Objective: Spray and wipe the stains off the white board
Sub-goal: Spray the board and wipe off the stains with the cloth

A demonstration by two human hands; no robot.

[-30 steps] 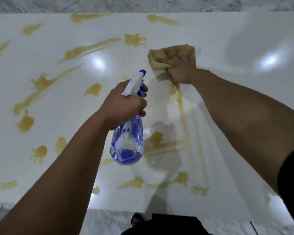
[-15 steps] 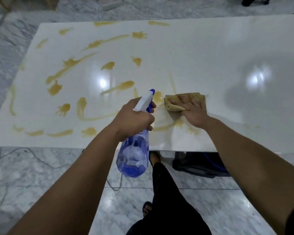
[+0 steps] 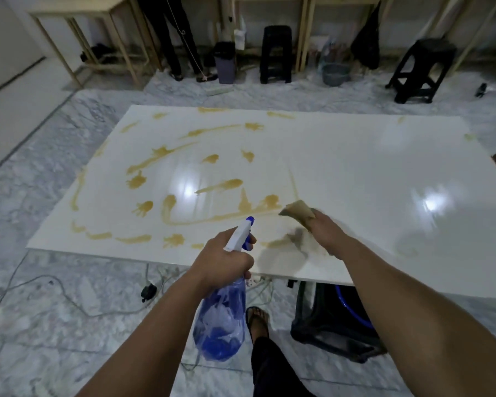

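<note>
The white board point(image 3: 355, 173) lies flat in front of me, its left half covered with several yellow-brown stains point(image 3: 221, 184); its right half is shiny and mostly clean. My left hand point(image 3: 224, 260) grips the neck of a blue spray bottle point(image 3: 221, 325) over the board's near edge, nozzle pointing away. My right hand point(image 3: 324, 227) holds a yellowish cloth point(image 3: 297, 212), blurred by motion, lifted just above the board near the middle of its front part. A smeared patch point(image 3: 284, 245) sits below the cloth.
Marble floor all round. Cables and a plug point(image 3: 149, 290) lie on the floor at the front left. A dark bag point(image 3: 332, 325) sits under the board's near edge beside my foot point(image 3: 257, 322). Black stools point(image 3: 275, 54), a bin point(image 3: 225, 63), a bucket point(image 3: 335, 73) and a standing person's legs point(image 3: 172, 38) line the back.
My head has pulled back, so the whole board and room show. My right hand drew the cloth toward the near edge and lifted it off the surface. The bottle stays in my left hand.
</note>
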